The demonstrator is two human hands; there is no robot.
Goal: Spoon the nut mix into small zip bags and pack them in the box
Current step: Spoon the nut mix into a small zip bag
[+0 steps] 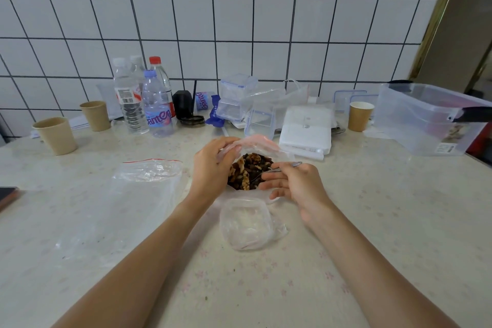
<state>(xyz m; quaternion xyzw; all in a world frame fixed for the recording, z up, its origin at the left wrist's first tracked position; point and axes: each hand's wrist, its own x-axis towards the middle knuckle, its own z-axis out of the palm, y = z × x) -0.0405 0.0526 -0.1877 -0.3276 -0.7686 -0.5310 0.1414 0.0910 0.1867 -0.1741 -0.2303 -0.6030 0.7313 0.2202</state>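
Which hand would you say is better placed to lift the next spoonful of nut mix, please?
Right: the right hand already holds the spoon in the nut mix, while the left hand grips the bag's rim.

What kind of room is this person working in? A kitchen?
Probably a home kitchen or pantry corner, used for packing snacks: a white tiled wall behind a pale flowered tabletop, with clear plastic water bottles, brown paper cups and clear snap-lid food containers.
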